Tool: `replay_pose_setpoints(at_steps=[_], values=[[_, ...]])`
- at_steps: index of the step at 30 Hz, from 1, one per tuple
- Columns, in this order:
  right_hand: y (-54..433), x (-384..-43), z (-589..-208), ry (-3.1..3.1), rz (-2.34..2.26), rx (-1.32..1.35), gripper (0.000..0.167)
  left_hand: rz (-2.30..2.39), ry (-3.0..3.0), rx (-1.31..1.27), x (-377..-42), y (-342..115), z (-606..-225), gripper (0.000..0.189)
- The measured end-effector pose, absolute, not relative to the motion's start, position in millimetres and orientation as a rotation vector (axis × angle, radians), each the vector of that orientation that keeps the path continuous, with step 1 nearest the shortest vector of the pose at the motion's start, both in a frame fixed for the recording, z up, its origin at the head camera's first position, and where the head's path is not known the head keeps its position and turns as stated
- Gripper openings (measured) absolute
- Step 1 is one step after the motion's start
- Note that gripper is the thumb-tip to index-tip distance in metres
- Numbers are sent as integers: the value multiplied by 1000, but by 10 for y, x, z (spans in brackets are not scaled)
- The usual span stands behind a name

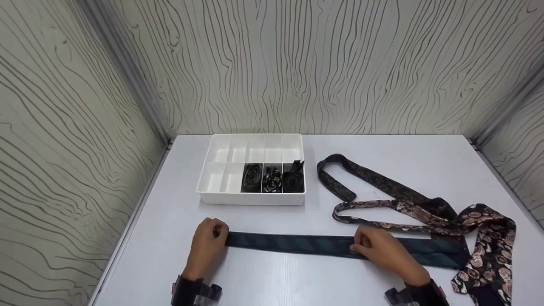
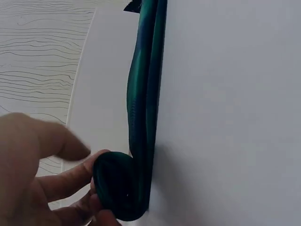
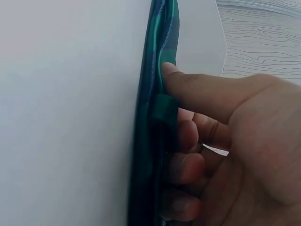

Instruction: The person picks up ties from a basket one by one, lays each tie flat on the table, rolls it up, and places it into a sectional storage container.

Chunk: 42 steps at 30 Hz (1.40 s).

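A green-and-navy striped necktie (image 1: pixel 293 243) stretches lengthwise over the table between my hands. Its left end is wound into a coil (image 2: pixel 113 186). My left hand (image 1: pixel 209 240) has its fingers curled round that coil, while the thumb is lifted off it in the left wrist view. Farther along, my right hand (image 1: pixel 377 248) pinches the necktie near a small green fabric loop (image 3: pixel 164 109) on its upper face; the thumb presses along the edge. Past the right hand, the wide end runs on and lies partly beneath other neckties.
Behind the hands stands a white divided box (image 1: pixel 250 199); three dark rolled neckties (image 1: pixel 252 176) sit in its front right compartments. To the right lie a floral necktie (image 1: pixel 488 250) and a dark speckled necktie (image 1: pixel 378 180), overlapping. Patterned walls (image 1: pixel 280 68) enclose the table.
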State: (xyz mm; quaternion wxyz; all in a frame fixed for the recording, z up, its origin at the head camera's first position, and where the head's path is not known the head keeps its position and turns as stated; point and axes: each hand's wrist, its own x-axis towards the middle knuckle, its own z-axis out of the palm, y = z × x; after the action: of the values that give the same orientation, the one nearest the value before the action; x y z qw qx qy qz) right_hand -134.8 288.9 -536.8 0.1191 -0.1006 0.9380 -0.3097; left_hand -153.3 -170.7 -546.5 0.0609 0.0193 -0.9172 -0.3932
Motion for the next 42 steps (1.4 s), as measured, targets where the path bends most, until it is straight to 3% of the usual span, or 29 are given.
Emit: replay_pose_setpoints(at_steps=[9,14,20,27,32,35,37,42], values=[[2875,-1332,-5372,2769,-893,-309,20,-1210,-2810,213,-1528,-1572,-5439,31],[2866,-1324,-5381,2760,-905,-296,20,-1237,-2797,28,-1513,-1408,-5487,34],[2868,-1312,-5394,2759,-915,-316,18,-1309,-2845,-205,-1486,-1452,-5460,8],[2751,-1311,-5284,2879,-773,-346,20,-1233,-2964,-564,-1437,-1648,-5392,43],[2312,-1322,-5226,3003,-728,-628,21,-1138,-2965,-653,-1429,-1693,-5412,40],[1990,-1312,-5276,2956,-665,-884,43,-1142,-2964,-622,-1433,-1699,-5418,39],[1807,-1310,-5310,2918,-591,-1005,50,-1164,-2962,-598,-1436,-1707,-5420,38],[1450,-1357,-5302,2912,-527,-1093,38,-1175,-2974,-563,-1436,-1732,-5393,36]])
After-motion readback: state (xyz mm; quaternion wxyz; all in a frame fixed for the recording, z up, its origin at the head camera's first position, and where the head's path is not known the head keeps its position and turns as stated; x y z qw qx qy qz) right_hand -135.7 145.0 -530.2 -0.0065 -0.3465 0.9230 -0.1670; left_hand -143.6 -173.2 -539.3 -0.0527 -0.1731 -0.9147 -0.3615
